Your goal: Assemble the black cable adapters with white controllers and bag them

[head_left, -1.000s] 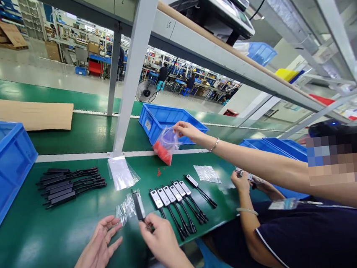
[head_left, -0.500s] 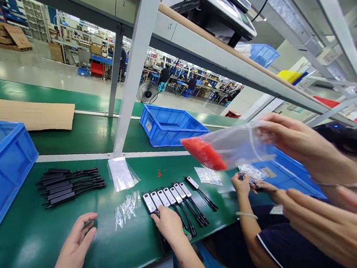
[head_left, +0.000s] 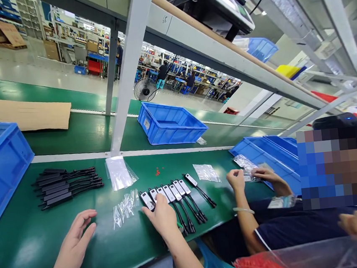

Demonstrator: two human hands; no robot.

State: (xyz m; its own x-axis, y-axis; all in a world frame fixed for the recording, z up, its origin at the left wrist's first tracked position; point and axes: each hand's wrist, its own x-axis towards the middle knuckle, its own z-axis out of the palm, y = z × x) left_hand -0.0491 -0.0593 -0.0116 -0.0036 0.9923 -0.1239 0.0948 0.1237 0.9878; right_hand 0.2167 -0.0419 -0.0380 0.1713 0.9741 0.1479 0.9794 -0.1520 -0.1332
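Note:
My left hand [head_left: 76, 238] hovers over the front left of the green bench, fingers apart and nothing in it. My right hand [head_left: 161, 215] has its thumb and fingers on the leftmost grey-faced cable module [head_left: 146, 199] in a row of several, hiding its lower part and cable. A similar module [head_left: 190, 179] lies slightly apart at the row's right end. Part of a green item [head_left: 180, 226] shows beside my right wrist. Between my hands are small clear plastic sleeves [head_left: 124, 208]. Black cable modules [head_left: 57, 198] lie stacked at the left.
Blue bins stand at the left [head_left: 5, 167], behind the bench [head_left: 174, 124] and at the right [head_left: 262, 147]. Clear bags [head_left: 119, 173] and small red rings [head_left: 157, 171] lie on the bench. A co-worker's hands [head_left: 236, 180] work at the right. A bag of red pieces [head_left: 260, 265] is at lower right.
The bag of red pieces, held by another person, has swung from above the bench down to the lower right. My right hand has shifted slightly up and left; my left hand stays open.

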